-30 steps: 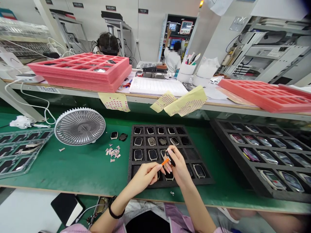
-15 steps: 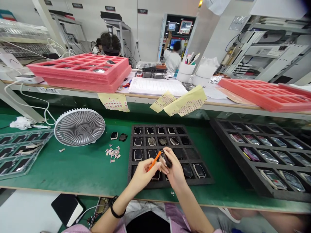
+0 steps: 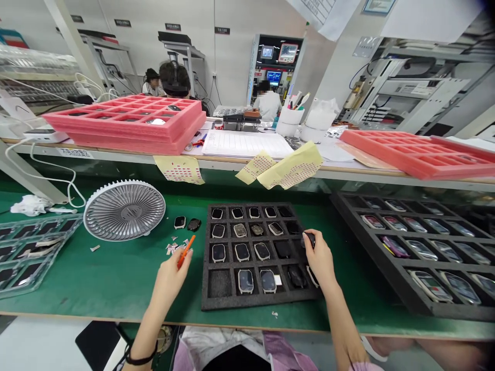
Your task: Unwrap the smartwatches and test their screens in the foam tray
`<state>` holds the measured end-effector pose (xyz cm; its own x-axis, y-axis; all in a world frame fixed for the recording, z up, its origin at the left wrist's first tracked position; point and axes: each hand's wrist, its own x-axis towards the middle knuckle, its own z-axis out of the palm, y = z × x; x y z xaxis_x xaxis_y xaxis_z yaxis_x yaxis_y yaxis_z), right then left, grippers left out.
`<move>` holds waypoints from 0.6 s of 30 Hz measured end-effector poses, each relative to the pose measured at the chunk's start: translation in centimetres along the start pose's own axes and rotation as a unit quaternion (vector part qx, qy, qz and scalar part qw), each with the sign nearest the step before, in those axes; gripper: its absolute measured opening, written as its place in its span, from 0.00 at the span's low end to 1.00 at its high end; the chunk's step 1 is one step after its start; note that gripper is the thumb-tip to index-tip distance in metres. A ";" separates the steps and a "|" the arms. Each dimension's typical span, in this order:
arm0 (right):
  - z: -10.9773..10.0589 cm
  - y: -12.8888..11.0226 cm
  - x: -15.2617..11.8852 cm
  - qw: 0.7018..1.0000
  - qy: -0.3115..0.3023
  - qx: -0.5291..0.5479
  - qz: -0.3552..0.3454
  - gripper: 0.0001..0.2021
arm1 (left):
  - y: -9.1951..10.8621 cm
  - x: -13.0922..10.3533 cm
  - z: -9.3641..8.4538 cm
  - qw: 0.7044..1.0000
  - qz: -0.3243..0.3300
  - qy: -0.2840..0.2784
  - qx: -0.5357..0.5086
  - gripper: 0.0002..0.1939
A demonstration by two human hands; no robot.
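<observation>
My left hand is closed around a slim orange stick-like tool, whose tip is beside a small pile of pale paper-like scraps on the green mat. At the right edge of the black foam tray, my right hand grips a dark watch body, mostly covered by the fingers. Watches with pale frames and dark watch bodies lie in the tray's compartments. A small white tab sticks out beside one watch in the front row.
A round grey fan stands on the left, near two loose watch pieces. Clear plastic trays lie far left. Another black foam tray with watches rests at right. Pink foam trays sit on the shelf, with yellow sheets hanging below.
My hands have moved apart from above the tray: the left went left with the orange tool to the scraps, the right went right with the dark watch body to the tray's edge.
</observation>
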<state>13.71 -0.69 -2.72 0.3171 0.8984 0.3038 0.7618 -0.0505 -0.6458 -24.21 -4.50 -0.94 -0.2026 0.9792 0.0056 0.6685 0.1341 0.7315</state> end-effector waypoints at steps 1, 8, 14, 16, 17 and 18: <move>0.1 1.0 0.4 0.999 -0.020 -0.031 -0.019 0.16 | -0.6 0.2 -0.5 0.999 -0.021 -0.004 0.042 0.14; -0.3 2.1 -0.3 0.989 -0.042 -0.104 -0.093 0.20 | -1.2 0.0 -0.7 0.987 -0.043 0.033 0.150 0.17; -2.8 1.8 -4.8 0.972 -0.028 -0.224 -0.067 0.14 | 0.3 0.0 0.1 0.998 -0.004 0.010 0.063 0.18; -2.6 1.8 -6.0 0.955 -0.040 -0.287 -0.064 0.13 | 1.2 -0.1 0.4 0.999 0.008 -0.003 0.049 0.18; -2.4 1.7 -6.4 0.947 -0.042 -0.311 -0.065 0.12 | 1.6 -0.2 0.6 0.999 0.015 -0.013 0.042 0.18; -2.2 1.8 -6.5 0.944 -0.044 -0.321 -0.063 0.12 | 2.1 -0.3 0.7 0.999 0.023 -0.026 0.035 0.18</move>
<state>14.25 -7.56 -4.25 0.1752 0.9460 0.2726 0.9845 -0.1699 -0.0430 -22.26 -4.38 0.06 -0.1342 0.9910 0.0012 0.7246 0.0973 0.6823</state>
